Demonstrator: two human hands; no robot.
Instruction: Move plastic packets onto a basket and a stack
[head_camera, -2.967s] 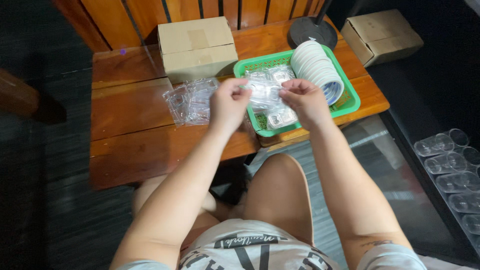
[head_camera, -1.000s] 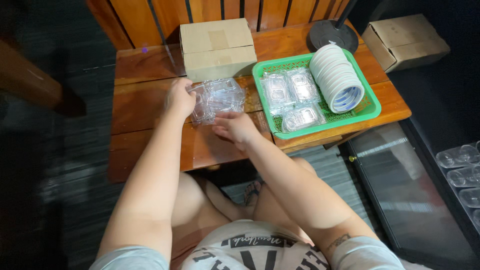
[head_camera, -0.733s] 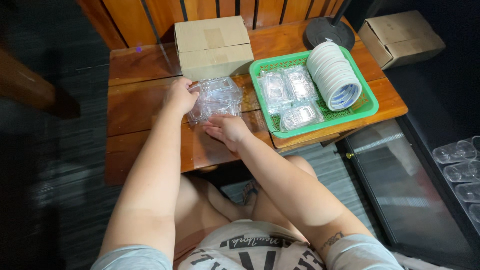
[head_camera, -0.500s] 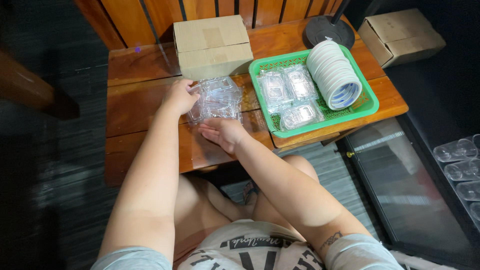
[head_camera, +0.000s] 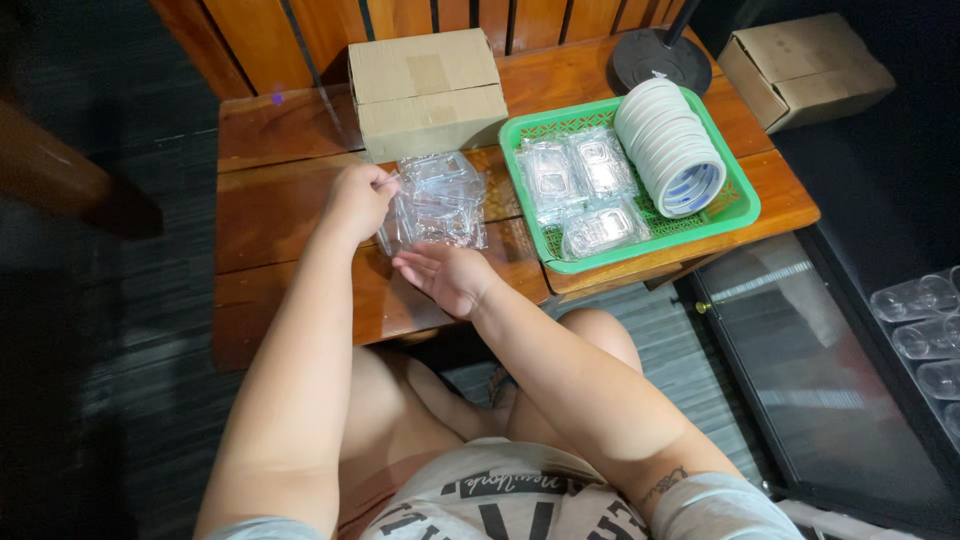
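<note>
A pile of clear plastic packets lies on the wooden table, in front of a cardboard box. My left hand pinches the left edge of the pile's top packet. My right hand rests palm up just below the pile, fingers apart and holding nothing. To the right a green plastic basket holds three more clear packets and a leaning stack of white saucers.
A black round lamp base stands behind the basket. A second cardboard box sits on the floor at the right. Clear plastic cups lie at the far right edge. A glass-fronted cabinet is below the table's right end.
Both hands moved from the green basket to the clear pile left of it. Over the last second my right hand slid back from the pile and turned palm up.
</note>
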